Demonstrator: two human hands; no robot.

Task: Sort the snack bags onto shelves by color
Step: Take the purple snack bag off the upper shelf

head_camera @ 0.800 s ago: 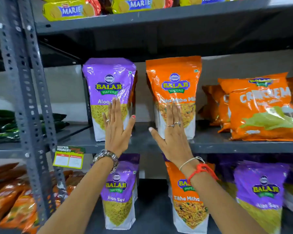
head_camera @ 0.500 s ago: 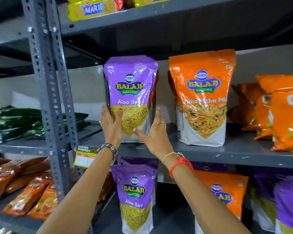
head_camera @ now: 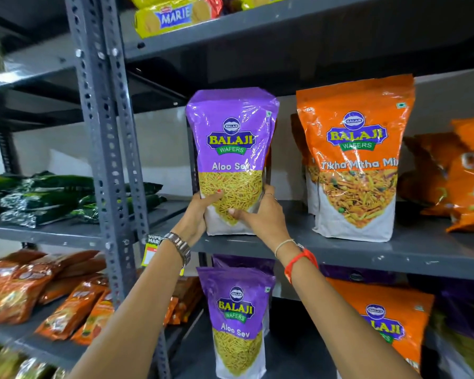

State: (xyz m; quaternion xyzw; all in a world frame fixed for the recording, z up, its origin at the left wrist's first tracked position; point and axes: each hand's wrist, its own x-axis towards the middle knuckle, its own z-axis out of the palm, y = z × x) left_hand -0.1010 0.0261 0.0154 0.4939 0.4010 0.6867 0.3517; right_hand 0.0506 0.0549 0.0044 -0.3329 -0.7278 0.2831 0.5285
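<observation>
both hands, left hand and right hand, clasp the upright purple aloo sev bag by its lower sides on the middle shelf, beside the orange bag.

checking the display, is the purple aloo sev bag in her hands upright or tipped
Upright: the purple Aloo Sev bag stands base down on the shelf, left hand and right hand gripping it.

Both hands have closed around the purple bag.
</observation>
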